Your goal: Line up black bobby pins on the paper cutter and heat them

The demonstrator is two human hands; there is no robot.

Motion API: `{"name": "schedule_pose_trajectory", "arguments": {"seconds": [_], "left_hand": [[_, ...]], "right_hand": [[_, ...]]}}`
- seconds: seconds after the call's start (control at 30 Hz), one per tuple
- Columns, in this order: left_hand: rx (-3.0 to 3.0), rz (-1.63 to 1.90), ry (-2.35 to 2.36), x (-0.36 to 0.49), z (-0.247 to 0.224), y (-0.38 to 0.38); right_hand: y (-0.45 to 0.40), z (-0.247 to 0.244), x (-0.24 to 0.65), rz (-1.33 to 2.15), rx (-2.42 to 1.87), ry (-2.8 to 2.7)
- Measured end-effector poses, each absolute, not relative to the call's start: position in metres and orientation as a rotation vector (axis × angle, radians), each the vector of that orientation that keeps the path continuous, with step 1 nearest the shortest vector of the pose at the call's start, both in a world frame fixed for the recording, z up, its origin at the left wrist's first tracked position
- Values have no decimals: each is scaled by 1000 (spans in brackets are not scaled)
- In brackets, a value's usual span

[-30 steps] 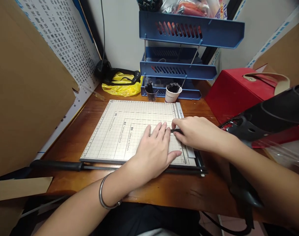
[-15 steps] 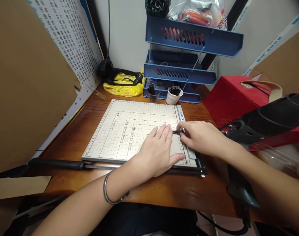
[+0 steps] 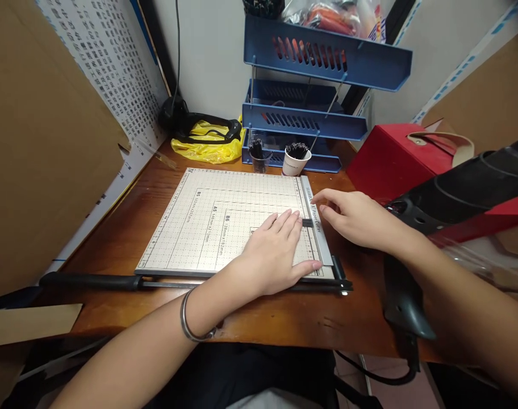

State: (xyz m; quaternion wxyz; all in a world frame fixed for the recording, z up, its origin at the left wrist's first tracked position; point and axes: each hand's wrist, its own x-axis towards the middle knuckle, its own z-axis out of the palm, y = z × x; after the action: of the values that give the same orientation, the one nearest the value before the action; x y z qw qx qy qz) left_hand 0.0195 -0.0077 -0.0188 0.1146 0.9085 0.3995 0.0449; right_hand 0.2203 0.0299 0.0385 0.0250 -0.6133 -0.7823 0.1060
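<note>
A paper cutter board [image 3: 191, 221] with printed grid lines lies on the wooden table, its black-handled blade arm [image 3: 92, 281] lowered along the near edge. My left hand [image 3: 274, 250] rests flat on the board's right part, thumb spread, fingertips over a small bundle of black strands [image 3: 307, 222]. The far end of that bundle meets the grey metal guide [image 3: 316, 221]; the rest is hidden under my fingers. Just right of the guide hovers my right hand [image 3: 355, 218], its thumb and index finger apart with nothing between them.
Behind the board stand a clear cup [image 3: 260, 163] and a white paper cup [image 3: 295, 165], both holding black strands. Blue tiered trays [image 3: 305, 120], a yellow bag [image 3: 208, 149], a red box [image 3: 395, 156] and a black heat-gun-like device [image 3: 467, 196] surround them.
My right hand has let go of the black strands and moved right, off the guide, with its fingers parted. My left hand stays on the board. The view has shifted slightly.
</note>
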Motion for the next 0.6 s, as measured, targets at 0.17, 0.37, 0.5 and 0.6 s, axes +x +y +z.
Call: {"name": "schedule_pose_trajectory", "arguments": {"seconds": [0.17, 0.37, 0.5, 0.6], "left_hand": [[2649, 167, 1172, 22, -21, -8], [2628, 144, 1175, 22, -21, -8], [2621, 132, 1176, 22, -21, -7], [2619, 129, 1174, 21, -20, -7]], "right_hand": [[27, 40, 219, 357, -1900, -2383], [26, 33, 218, 388, -1877, -2468], [24, 27, 214, 394, -1925, -2473], [23, 25, 211, 345, -1968, -2466]]}}
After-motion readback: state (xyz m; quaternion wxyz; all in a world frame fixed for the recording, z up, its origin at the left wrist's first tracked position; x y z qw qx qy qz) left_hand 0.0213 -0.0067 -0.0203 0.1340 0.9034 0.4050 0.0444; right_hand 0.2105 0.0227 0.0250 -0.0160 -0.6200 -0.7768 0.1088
